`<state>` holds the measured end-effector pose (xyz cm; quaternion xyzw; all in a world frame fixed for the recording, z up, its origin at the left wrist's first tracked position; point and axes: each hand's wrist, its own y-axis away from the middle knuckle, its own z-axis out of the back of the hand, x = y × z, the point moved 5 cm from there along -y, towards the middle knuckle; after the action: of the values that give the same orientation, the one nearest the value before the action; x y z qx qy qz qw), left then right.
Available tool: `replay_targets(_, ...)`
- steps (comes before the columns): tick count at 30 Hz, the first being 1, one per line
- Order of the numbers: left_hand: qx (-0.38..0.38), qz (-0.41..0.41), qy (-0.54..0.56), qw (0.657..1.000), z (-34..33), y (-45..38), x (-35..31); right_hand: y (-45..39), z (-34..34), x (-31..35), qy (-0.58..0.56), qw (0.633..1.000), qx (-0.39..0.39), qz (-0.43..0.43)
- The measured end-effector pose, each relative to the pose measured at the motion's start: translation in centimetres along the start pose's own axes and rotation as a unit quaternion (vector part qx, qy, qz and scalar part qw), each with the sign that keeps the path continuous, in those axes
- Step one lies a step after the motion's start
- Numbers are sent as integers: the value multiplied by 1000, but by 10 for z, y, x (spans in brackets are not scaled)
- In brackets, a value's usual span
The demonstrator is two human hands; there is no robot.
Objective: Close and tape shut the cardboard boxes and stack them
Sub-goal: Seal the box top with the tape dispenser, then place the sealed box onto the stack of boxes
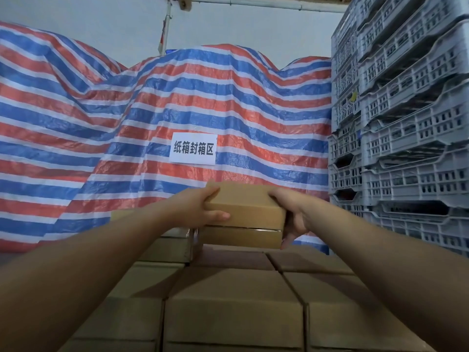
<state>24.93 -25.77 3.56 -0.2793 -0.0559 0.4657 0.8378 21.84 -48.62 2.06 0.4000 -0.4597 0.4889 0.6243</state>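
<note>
A small closed cardboard box (245, 203) is held out at arm's length between both hands. My left hand (200, 208) grips its left end, thumb on the front face and fingers over the top. My right hand (291, 214) grips its right end, fingers curled round the corner. The box sits just on top of another closed box (241, 237) with a strip of shiny tape along its upper edge. Beneath and in front lies a stack of closed cardboard boxes (233, 313), several across and several rows deep.
A red, white and blue striped tarpaulin (177, 102) covers a large heap behind the stack, with a white paper sign (193, 148) taped to it. Tall stacks of grey plastic crates (406, 110) stand at the right.
</note>
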Motion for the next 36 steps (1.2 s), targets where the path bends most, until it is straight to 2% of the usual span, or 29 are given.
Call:
replay_targets(6, 35, 16, -91, 995, -24, -4, 10, -24, -12, -26, 75, 995, -8, -59)
replay_targets(12, -4, 22, -132, 991, -31, -3, 9, -25, -9, -28, 74, 997, -31, -19)
replay_targets(16, -30, 13, -140, 990, -30, 1, 9, -21, -13, -27, 120, 992, -42, -7)
replay_targets(23, -23, -7, -125, 992, -21, 16, 5, -15, -9, -25, 179, 980, -81, 15)
replay_targets(26, -59, -16, -101, 993, 3, 30, 7, -11, -8, -2, 243, 955, -135, 104)
replay_targets(30, -171, -38, -63, 982, 58, 63, 25, 16, -25, 43, 361, 844, -264, 295)
replay_targets(32, -218, -29, -68, 973, 86, 80, 39, 33, -42, 61, 341, 807, -302, 375)
replay_targets(36, -267, 18, -36, 963, 125, 114, 72, 64, -93, 84, 275, 788, -302, 460)
